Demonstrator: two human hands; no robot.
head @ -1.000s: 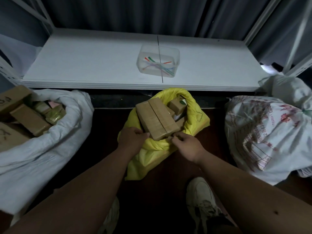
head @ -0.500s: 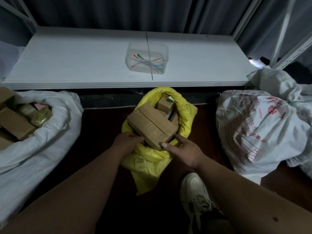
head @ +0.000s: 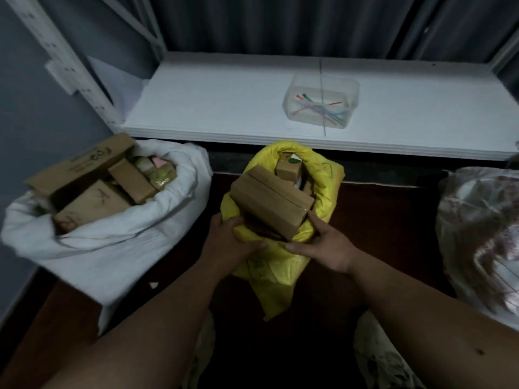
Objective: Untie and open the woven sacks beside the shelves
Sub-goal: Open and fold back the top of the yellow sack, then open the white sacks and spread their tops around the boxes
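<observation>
Fingers of the left hand [head: 234, 242] curl round the near rim of the yellow sack [head: 276, 265], gripping a fold of its fabric at the mouth's left edge. Fingers of the right hand [head: 323, 248] grip the same rim on the other side, thumb lying across the yellow fabric and the rest tucked against the sack's right edge, just below the corner of the big cardboard box [head: 271, 203]. Between the two sets of fingers the sack's mouth stands open, and that box sticks up out of it, tilted, with its near lower corner just above the knuckles. Beyond the box, farther from the fingers, a smaller cardboard box [head: 289, 169] with a green mark on top sits deeper in the mouth.

Left of the left fingers, apart from them, lies the white sack [head: 118, 242], its mouth already rolled open and filled with cardboard boxes [head: 92, 186] and a few pale packets. Right of the right fingers, well apart, a printed white sack [head: 483, 234] with red markings shows at the frame edge; whether it is tied I cannot tell.

Straight ahead past the yellow sack runs the white shelf [head: 224, 102], and on it a clear plastic tub [head: 321, 103] holding coloured ties. Both sacks rest on the dark floor [head: 379, 214] in front of the shelf. Below the forearms, pale shoes [head: 376, 357] show dimly.
</observation>
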